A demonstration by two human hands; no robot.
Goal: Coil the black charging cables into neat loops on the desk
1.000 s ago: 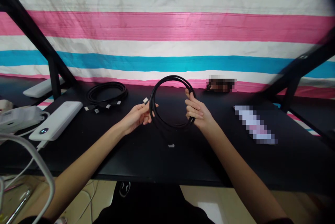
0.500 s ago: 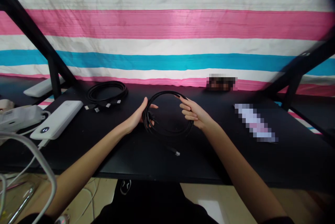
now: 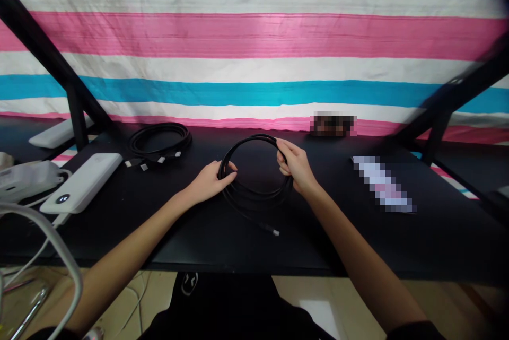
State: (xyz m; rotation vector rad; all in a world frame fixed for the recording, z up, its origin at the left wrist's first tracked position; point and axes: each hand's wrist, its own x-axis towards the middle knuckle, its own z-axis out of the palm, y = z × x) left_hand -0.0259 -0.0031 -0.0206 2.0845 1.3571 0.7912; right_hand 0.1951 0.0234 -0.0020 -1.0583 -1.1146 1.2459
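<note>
Between my hands a black cable (image 3: 254,191) is held in a round coil of several loops. My left hand (image 3: 212,181) is closed on the coil's left side, thumb laid over the strands. On the opposite side my right hand (image 3: 296,165) wraps its fingers round the loops near the upper right. One end of the cable hangs below the coil and ends in a silvery plug (image 3: 275,232) close to the tabletop. The cable's other end is hidden.
On the black table (image 3: 191,244), a second coiled black cable (image 3: 159,141) with several plugs lies at back left. A white power bank (image 3: 83,183) and white adapter (image 3: 27,178) sit left. A blurred flat item (image 3: 382,183) lies right. Black frame bars (image 3: 445,101) slant on both sides.
My left thumb has come down over the coil, and the fingers have closed on it. My right hand has shifted its grip slightly. The hanging plug has moved a little right.
</note>
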